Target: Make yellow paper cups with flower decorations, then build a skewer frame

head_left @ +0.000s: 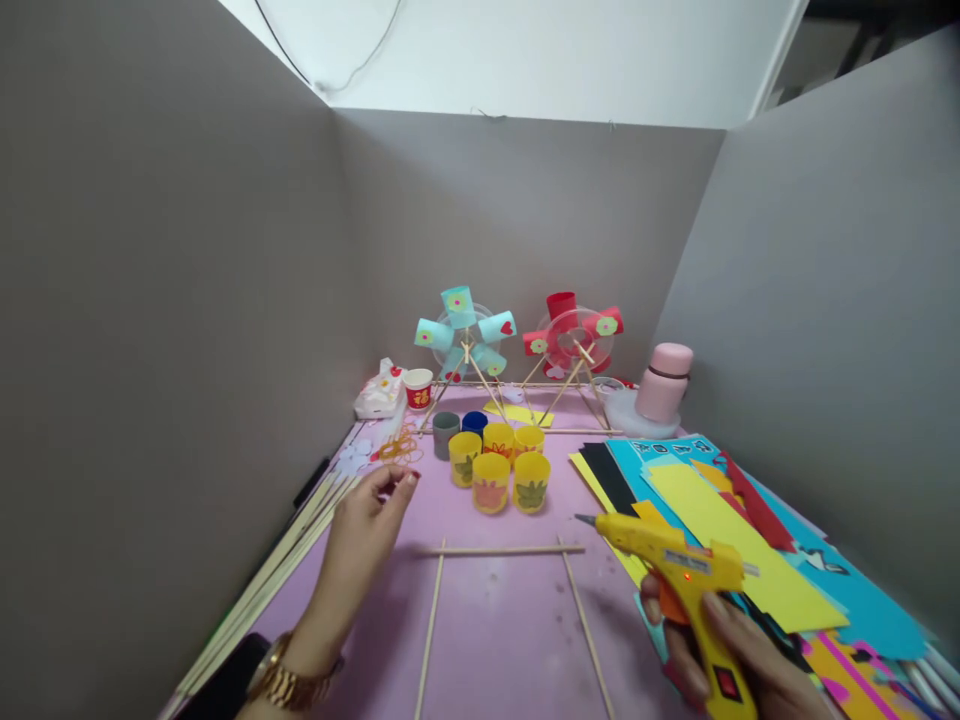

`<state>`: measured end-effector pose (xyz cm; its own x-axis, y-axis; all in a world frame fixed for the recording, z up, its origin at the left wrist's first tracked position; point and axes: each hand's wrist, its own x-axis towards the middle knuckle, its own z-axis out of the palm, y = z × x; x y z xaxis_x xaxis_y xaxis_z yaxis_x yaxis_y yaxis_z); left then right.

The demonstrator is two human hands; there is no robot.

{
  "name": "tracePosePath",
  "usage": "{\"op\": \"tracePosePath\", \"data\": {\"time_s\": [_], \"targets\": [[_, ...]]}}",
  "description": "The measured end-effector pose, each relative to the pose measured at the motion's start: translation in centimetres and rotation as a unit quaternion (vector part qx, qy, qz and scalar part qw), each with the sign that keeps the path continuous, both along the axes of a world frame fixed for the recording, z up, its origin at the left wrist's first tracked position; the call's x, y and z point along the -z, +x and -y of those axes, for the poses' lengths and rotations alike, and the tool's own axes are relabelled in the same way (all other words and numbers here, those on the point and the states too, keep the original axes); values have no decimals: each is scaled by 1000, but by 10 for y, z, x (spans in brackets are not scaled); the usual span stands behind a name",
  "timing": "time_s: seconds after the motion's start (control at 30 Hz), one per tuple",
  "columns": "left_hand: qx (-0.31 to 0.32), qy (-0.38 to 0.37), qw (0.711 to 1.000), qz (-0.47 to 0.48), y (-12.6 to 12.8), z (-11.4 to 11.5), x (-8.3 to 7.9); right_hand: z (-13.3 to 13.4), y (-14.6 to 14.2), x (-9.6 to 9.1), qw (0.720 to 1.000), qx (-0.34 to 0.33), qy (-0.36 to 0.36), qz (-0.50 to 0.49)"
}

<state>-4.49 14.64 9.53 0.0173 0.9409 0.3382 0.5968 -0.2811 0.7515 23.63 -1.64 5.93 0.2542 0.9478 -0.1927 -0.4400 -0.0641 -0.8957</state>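
Note:
My right hand (694, 655) is wrapped around the handle of a yellow glue gun (675, 550). Its nozzle points left, above the table, and a small red light glows on its side. My left hand (367, 515), with a gold watch at the wrist, is raised at the left with its fingers curled together; nothing shows in them. In front of me lies a wooden stick (502, 550), crossing near the far ends of a left stick (430, 630) and a right stick (585, 630). Just beyond stand several yellow paper cups (491, 485) with leaf-like cutouts.
At the back stand a light-blue pinwheel-like model (460, 308) and a red one (561, 303) on stick frames. Coloured paper sheets (742, 530) and a pink flask (664, 385) are at right. Long sticks (285, 550), rubber bands (401, 445) and a red-white cup (418, 388) are at left. Grey panels surround the table.

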Motion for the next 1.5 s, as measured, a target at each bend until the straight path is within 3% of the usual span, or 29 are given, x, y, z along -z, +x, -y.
{"op": "tracePosePath", "data": {"time_s": [0.13,0.23,0.43,0.57,0.77,0.93,1.17,1.5], "targets": [[9,-40,999,-34,-12,1,29,11,-10,-33,999,21,32,1],[20,-53,997,-51,-14,2,42,21,-18,-53,997,35,60,-18],[47,-63,995,-61,-11,4,52,39,-50,-86,985,87,144,-37],[53,-64,994,-69,-10,10,53,35,-83,-90,980,109,160,-54],[69,-53,993,-77,-18,10,61,7,-124,-71,987,55,145,-50],[87,-43,993,-69,-27,5,75,-16,-136,-33,995,-6,94,27],[122,-34,989,-79,-28,3,85,-35,-146,16,995,-9,55,82],[128,-16,981,-147,-15,8,88,-38,-142,22,997,-22,42,62]]}}
